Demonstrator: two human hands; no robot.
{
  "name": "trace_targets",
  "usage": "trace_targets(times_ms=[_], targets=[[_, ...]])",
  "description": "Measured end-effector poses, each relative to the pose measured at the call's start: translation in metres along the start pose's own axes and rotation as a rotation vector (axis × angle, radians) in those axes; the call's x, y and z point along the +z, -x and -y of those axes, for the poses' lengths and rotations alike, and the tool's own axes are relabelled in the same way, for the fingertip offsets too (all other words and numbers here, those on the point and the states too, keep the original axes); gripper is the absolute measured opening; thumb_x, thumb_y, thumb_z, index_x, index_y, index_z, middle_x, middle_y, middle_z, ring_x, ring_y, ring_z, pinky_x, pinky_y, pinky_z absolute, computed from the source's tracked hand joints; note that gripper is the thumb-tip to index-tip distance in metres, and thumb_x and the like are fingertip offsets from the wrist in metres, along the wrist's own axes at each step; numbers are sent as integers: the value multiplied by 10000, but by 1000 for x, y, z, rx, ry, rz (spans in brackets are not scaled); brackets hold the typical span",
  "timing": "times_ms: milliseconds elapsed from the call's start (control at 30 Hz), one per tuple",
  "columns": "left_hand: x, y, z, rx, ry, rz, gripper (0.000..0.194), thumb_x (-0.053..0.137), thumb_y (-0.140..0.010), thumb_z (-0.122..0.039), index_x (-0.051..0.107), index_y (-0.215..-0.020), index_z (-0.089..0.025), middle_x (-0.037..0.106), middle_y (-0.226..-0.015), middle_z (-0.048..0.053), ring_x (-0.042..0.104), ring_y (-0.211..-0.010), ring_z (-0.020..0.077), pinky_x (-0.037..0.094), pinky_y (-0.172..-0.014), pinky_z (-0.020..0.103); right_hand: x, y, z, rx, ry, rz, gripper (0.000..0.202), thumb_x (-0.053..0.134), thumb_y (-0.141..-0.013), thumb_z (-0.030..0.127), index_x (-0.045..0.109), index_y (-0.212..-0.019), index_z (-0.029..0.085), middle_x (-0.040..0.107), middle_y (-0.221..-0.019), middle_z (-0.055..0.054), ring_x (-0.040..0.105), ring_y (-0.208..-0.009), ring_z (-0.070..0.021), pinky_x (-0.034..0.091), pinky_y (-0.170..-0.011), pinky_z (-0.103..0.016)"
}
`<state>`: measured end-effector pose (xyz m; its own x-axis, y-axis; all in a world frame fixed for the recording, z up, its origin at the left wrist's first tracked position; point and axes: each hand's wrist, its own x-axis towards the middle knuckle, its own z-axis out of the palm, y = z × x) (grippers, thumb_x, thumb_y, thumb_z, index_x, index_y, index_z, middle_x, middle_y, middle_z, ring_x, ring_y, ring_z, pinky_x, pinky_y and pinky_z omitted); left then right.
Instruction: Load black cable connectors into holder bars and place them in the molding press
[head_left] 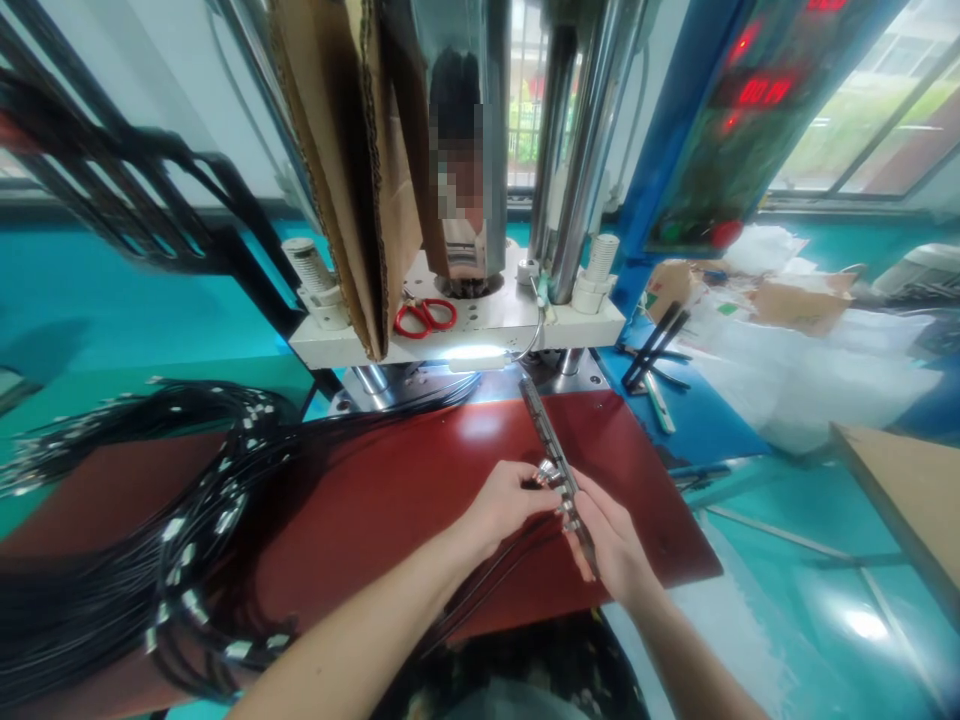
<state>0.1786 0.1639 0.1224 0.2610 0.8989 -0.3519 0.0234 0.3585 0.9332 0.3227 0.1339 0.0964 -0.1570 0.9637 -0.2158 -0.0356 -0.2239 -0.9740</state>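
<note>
A long, dark metal bar [541, 420] with slots along it slants over the red board [397, 500]. My right hand [611, 535] is wrapped round its lower part. At the bar's left side, my left hand [506, 505] pinches small silvery connectors [549, 472] on thin black cables. More silvery pieces sit along the bar between the two hands. The black cables [487, 580] hang from there down towards my lap. Exactly which connector the left fingertips grip is too small to tell.
Bundled black cables [217, 500] cover the board's left side. Behind the board stands a press [480, 325] with red-handled scissors [425, 318] and upright cardboard [360, 180]. To the right are pliers [660, 405], plastic bags [810, 370] and a control box [720, 130].
</note>
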Motion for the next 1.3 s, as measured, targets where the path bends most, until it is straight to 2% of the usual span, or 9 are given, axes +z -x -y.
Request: trace_targets(times_ms=[133, 267, 433, 600, 733, 833, 967, 1167, 1300], targets=[[-1, -2, 2, 52, -59, -26, 169, 656, -575, -272, 580, -566, -122, 461, -465, -48, 358, -449, 57, 274, -463, 199, 1, -1, 0, 4, 77, 19, 547, 428, -831, 476, 410, -1283, 169, 483, -494, 59, 375, -286, -54, 285, -262, -151], [-4, 0, 5, 114, -100, -53, 193, 650, -583, -261, 520, -546, -122, 482, -525, -38, 387, -502, 64, 317, -521, 203, 3, -1, -1, -23, 156, 30, 519, 413, -846, 457, 420, -1283, 178, 468, -463, 68, 382, -286, -55, 304, -275, -153], [-12, 0, 5, 30, -105, 92, 326, 548, -699, -453, 549, -661, -129, 458, -546, -32, 323, -440, 52, 224, -429, 195, 1, -1, -3, 1, 56, 22, 537, 448, -830, 473, 430, -1272, 168, 506, -498, 47, 389, -294, -56, 297, -264, -151], [-18, -7, 10, 241, -186, -157, 212, 466, -777, -363, 466, -694, -168, 439, -544, -52, 369, -501, 76, 284, -495, 194, -1, 1, -4, 3, -36, 8, 504, 458, -839, 452, 429, -1263, 183, 502, -529, 49, 378, -293, -50, 301, -264, -154], [-16, -3, 8, 328, -311, -184, 168, 514, -744, -304, 483, -666, -158, 477, -620, -33, 414, -596, 101, 338, -590, 218, -1, 1, -6, 8, -69, -10, 486, 464, -841, 445, 437, -1253, 189, 517, -550, 38, 389, -302, -47, 296, -262, -145], [-13, 4, 4, 334, -315, -153, 168, 510, -748, -305, 507, -672, -155, 501, -643, -24, 434, -625, 112, 354, -623, 225, 0, 1, -6, 8, -74, -27, 489, 471, -836, 449, 443, -1248, 187, 514, -535, 40, 393, -301, -50, 299, -261, -145], [-11, 8, 1, 366, -169, -101, 136, 498, -758, -287, 521, -822, -169, 496, -648, -36, 442, -595, 102, 357, -595, 212, 0, 3, -4, 0, -85, -42, 514, 487, -821, 457, 442, -1245, 169, 507, -528, 42, 385, -297, -52, 291, -258, -149], [-8, 0, 2, 308, -363, -158, 213, 476, -756, -321, 495, -625, -154, 463, -589, -34, 398, -578, 100, 320, -579, 219, 1, 4, -3, 2, -104, -59, 527, 497, -809, 468, 442, -1244, 175, 535, -572, 26, 387, -303, -42, 302, -259, -144], [-3, -5, 9, 219, -284, -124, 209, 499, -718, -319, 512, -605, -145, 470, -580, -32, 404, -574, 101, 313, -564, 218, 0, 5, -3, 12, -92, -47, 549, 495, -806, 479, 431, -1254, 168, 520, -540, 36, 380, -294, -41, 296, -258, -139]])
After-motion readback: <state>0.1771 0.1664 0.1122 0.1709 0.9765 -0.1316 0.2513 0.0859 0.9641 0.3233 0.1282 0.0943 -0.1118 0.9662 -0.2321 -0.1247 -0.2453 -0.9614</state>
